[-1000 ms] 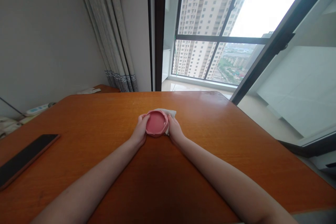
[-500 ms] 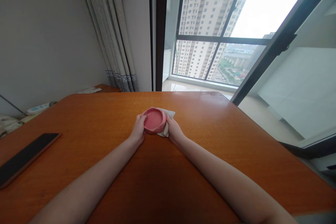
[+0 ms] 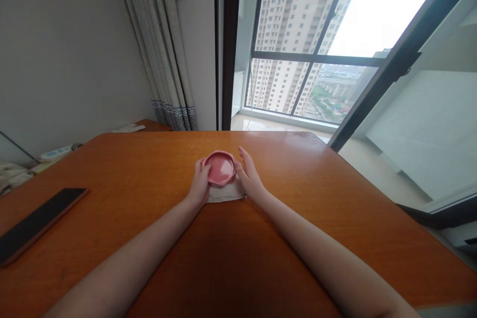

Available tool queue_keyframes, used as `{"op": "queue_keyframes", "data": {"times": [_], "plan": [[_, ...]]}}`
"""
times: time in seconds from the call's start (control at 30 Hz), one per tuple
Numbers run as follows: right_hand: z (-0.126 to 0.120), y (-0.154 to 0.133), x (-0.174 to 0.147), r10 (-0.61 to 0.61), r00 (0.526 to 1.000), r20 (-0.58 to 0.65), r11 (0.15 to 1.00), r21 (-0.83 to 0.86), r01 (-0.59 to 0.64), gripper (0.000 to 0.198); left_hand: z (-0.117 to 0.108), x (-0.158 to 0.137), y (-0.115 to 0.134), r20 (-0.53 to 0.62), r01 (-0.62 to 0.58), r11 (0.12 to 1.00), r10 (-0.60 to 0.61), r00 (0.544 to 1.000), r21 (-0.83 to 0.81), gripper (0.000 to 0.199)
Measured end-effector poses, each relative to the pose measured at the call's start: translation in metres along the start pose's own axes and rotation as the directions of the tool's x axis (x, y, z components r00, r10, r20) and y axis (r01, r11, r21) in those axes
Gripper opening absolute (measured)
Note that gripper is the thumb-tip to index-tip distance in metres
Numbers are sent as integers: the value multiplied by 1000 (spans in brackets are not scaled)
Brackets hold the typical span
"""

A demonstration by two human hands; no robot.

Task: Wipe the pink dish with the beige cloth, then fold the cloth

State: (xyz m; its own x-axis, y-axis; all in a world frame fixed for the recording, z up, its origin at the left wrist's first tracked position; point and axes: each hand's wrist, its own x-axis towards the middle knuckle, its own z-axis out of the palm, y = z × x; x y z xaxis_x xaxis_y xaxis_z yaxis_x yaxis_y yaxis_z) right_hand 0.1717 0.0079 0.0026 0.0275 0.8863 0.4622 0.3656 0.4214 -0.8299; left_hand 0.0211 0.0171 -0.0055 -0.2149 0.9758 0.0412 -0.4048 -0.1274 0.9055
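Observation:
A shallow pink dish (image 3: pixel 220 169) with a scalloped rim is tilted toward me above the middle of the table. My left hand (image 3: pixel 200 184) grips its left side, thumb over the rim and fingers mostly hidden behind it. At the dish's right edge is my right hand (image 3: pixel 252 179), fingers stretched out and apart. Its thumb lies close to the rim; whether it touches I cannot tell. A light beige cloth (image 3: pixel 226 193) shows beneath the dish, between both hands, and its right end reaches my right palm.
The brown wooden table (image 3: pixel 290 238) has rounded far corners. A long, flat black object with a brown edge (image 3: pixel 40 223) lies on its left side. Beyond the table stand a grey curtain (image 3: pixel 156 49) and a large dark-framed window (image 3: pixel 313 57).
My right hand has loosened from the dish and cloth, and its fingers have spread. The cloth has shifted from the dish's right side to below it, nearer me. The dish's tilt has changed.

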Motion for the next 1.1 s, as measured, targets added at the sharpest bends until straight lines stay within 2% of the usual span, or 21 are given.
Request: {"op": "queue_keyframes", "data": {"times": [0.07, 0.13, 0.23, 0.3, 0.4, 0.47, 0.5, 0.6, 0.73, 0.83, 0.93, 1.0, 1.1], "plan": [[2, 1, 1, 7, 998, 55, 989, 144, -15, 54, 2, -4, 2, 117, 57, 998, -62, 991, 38, 34], [4, 7, 3, 111, 992, 52, 963, 241, -120, 46, 2, -5, 4, 218, 74, 992, -95, 971, 101, 36], [-1, 23, 13, 295, 954, 47, 877, 382, -291, 31, 1, -4, 4, 263, 125, 979, -165, 951, 161, 40], [-11, 36, 21, 377, 926, 9, 822, 458, -339, 29, -1, -4, 3, 292, 111, 967, -177, 940, 230, 45], [-37, 54, 35, 471, 856, -214, 809, 490, -323, 31, -4, -6, 1, 439, -93, 909, -105, 892, 407, 37], [-62, 64, 42, 486, 766, -421, 855, 411, -317, 30, -7, -8, 2, 542, -255, 826, -71, 837, 503, 25], [-76, 69, 45, 483, 728, -486, 867, 382, -320, 31, -8, -10, 2, 578, -322, 779, -63, 814, 538, 21], [-113, 80, 48, 479, 654, -586, 878, 333, -344, 34, -10, -12, 3, 631, -442, 668, -54, 774, 599, 22], [-137, 93, 48, 468, 586, -661, 879, 281, -385, 36, -11, -13, 5, 670, -502, 641, -25, 742, 580, 22], [-140, 101, 49, 463, 570, -679, 875, 245, -418, 34, -11, -14, 8, 740, -578, 622, -3, 673, 529, 24], [-141, 107, 50, 469, 578, -668, 864, 211, -457, 31, -10, -15, 12, 793, -649, 553, -36, 608, 523, 27], [-143, 110, 50, 477, 582, -658, 853, 188, -486, 31, -10, -14, 15, 814, -668, 527, -84, 574, 525, 32], [-148, 112, 50, 485, 579, -655, 837, 157, -524, 32, -10, -12, 18, 829, -663, 540, -127, 544, 518, 35]]}}
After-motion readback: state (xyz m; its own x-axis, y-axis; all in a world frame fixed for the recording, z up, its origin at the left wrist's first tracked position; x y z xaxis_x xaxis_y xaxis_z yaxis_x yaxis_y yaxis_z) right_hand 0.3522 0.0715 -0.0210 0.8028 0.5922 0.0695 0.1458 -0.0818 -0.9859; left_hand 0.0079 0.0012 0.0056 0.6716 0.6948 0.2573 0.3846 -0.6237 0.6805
